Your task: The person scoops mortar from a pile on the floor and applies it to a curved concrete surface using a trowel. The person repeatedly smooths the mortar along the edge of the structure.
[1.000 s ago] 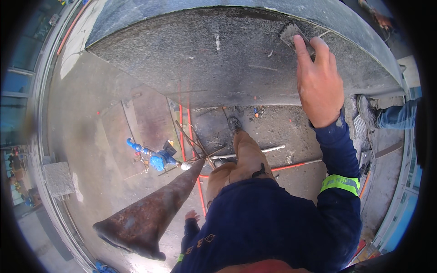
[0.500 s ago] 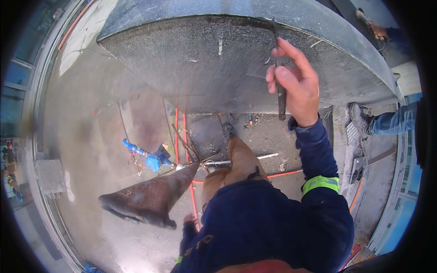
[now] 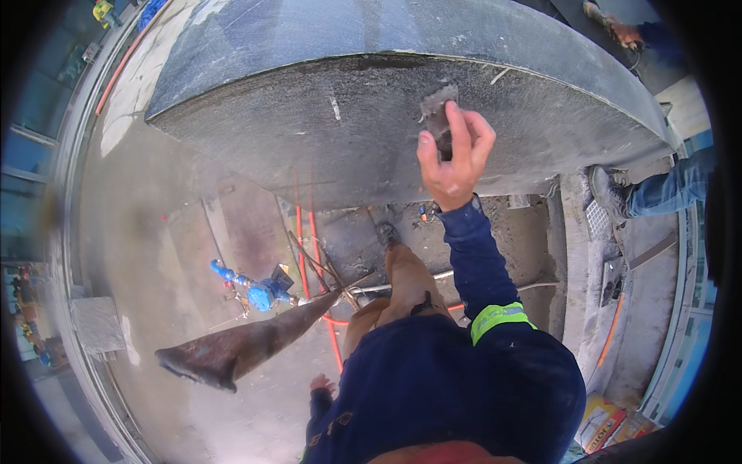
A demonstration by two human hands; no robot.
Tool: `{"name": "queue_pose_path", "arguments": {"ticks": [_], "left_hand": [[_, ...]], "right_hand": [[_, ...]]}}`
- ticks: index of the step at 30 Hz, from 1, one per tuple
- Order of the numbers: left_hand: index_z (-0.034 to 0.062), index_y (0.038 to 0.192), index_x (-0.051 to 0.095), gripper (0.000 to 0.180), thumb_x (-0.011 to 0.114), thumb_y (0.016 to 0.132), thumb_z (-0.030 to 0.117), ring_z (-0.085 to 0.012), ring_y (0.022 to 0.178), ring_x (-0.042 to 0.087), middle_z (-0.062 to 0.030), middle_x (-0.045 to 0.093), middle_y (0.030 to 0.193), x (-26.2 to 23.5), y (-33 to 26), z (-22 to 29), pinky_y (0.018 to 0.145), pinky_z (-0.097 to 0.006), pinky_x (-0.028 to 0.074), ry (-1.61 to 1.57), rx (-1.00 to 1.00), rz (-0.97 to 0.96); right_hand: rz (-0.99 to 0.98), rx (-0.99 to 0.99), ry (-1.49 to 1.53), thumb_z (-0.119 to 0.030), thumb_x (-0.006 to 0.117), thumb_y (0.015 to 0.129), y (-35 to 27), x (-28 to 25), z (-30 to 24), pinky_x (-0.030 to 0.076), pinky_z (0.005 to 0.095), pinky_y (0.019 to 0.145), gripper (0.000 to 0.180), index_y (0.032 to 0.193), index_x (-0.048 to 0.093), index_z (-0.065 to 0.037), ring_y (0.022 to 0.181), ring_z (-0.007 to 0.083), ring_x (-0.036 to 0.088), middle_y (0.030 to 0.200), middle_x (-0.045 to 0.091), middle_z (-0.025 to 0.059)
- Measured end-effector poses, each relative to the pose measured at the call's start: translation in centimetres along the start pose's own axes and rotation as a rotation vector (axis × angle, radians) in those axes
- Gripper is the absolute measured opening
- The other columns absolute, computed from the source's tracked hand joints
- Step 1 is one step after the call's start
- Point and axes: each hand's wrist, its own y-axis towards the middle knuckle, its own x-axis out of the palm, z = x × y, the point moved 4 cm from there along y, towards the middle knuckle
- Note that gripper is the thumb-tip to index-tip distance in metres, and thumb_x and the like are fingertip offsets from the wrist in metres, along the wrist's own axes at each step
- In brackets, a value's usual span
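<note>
My right hand (image 3: 457, 166) grips a thin, flat dark plate (image 3: 440, 124) with grey paste smeared at its far end. Thumb and fingers pinch it by the edges, close to the rough dark grey side face (image 3: 263, 131) of a large raised slab. I cannot tell whether the plate touches that face. A smooth grey top (image 3: 325, 27) with a bevelled edge caps the slab. Low beside my body hangs my left hand (image 3: 323, 383), its fingers loosely apart and holding nothing.
A rusty brown post (image 3: 247, 344) rises from the floor on my left. Near its foot lie a blue pipe fitting (image 3: 263, 295), orange hoses (image 3: 300, 247) and thin sticks. Another person's jeans leg (image 3: 671, 192) stands at right; a person's hand (image 3: 624, 33) shows at the far right.
My right hand has moved left and slightly down, turning the plate from edge-on to show its broad face. My view has shifted a little; my left hand still hangs low.
</note>
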Motion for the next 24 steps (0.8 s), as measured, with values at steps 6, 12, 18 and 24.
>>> {"name": "queue_pose_path", "arguments": {"ticks": [6, 12, 18, 24], "left_hand": [[0.0043, 0.119, 0.056, 0.033, 0.058, 0.091, 0.022, -0.0294, 0.08, 0.069, -0.0168, 0.063, 0.109, -2.0, -1.9, -0.3, 0.062, -0.043, 0.057, 0.022, -0.018, 0.04], [0.0039, 0.117, 0.057, 0.032, 0.059, 0.09, 0.02, -0.0284, 0.081, 0.07, -0.0168, 0.064, 0.108, -2.4, -3.2, -0.5, 0.063, -0.043, 0.057, 0.021, -0.032, 0.063], [0.0036, 0.116, 0.057, 0.03, 0.06, 0.09, 0.019, -0.0273, 0.081, 0.07, -0.0167, 0.064, 0.107, -1.4, -3.4, -0.6, 0.064, -0.042, 0.058, 0.016, -0.038, 0.057], [0.0032, 0.115, 0.058, 0.029, 0.061, 0.089, 0.017, -0.0263, 0.081, 0.07, -0.0166, 0.064, 0.106, -1.3, -3.4, -0.2, 0.065, -0.041, 0.059, 0.018, -0.037, 0.061]], "right_hand": [[0.225, 0.058, 0.0, -0.012, 0.08, 0.077, -1.0, 4.7, 1.8, 0.05, 0.0335, 0.066, 0.055, 0.127, 0.06, -0.003, 0.094, 0.0261, 0.052, 0.115, 0.042, 0.0149], [0.263, 0.061, 0.008, -0.012, 0.081, 0.076, -0.6, 6.2, 1.9, 0.05, 0.0334, 0.065, 0.056, 0.127, 0.06, -0.003, 0.094, 0.0268, 0.053, 0.113, 0.043, 0.0148], [0.275, 0.056, -0.006, -0.012, 0.082, 0.075, -0.4, 6.6, 2.0, 0.051, 0.034, 0.062, 0.058, 0.128, 0.059, -0.004, 0.093, 0.0272, 0.054, 0.113, 0.043, 0.0151], [0.11, 0.144, -0.074, -0.013, 0.082, 0.076, -0.4, 5.8, 1.4, 0.054, 0.0382, 0.064, 0.058, 0.129, 0.06, -0.005, 0.092, 0.0328, 0.058, 0.113, 0.047, 0.0198]]}}
